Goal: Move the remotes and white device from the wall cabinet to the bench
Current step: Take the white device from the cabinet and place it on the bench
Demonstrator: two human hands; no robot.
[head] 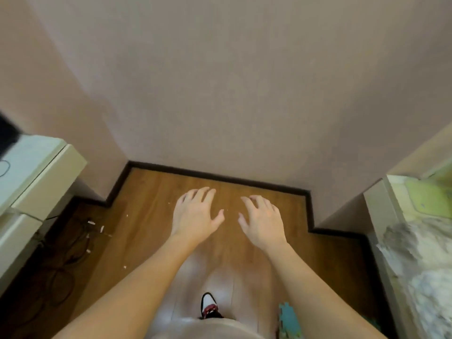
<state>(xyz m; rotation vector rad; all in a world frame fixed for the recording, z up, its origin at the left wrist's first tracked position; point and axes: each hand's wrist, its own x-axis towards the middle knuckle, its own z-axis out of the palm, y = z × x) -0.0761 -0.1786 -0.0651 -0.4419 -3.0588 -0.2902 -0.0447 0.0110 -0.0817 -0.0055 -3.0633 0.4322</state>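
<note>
My left hand [194,212] and my right hand [261,220] are both stretched out in front of me over the wooden floor, palms down, fingers spread, holding nothing. They hover side by side, a small gap between the thumbs. No remotes and no white device are in view. A pale cabinet [36,182] stands at the left edge, with a dark object on its top at the far left.
A beige wall [232,81] with a dark skirting board [220,176] faces me. Cables [73,241] and small white scraps lie on the floor at the left. At the right stands a light bed-like piece [415,241] with a fluffy cover. My shoe [209,305] and a teal foam mat [289,319] are below.
</note>
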